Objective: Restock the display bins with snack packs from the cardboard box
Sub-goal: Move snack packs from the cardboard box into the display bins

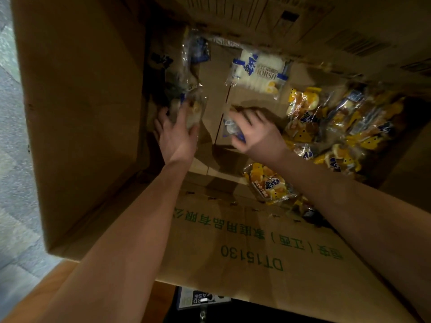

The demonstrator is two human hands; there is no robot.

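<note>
Both arms are down inside the cardboard box. The left hand has its grip wrapped around a clear snack pack near the box's left wall. The right hand is clenched on a small blue-and-white pack. A white pack lies just beyond, and a heap of yellow packs sits to the right.
</note>
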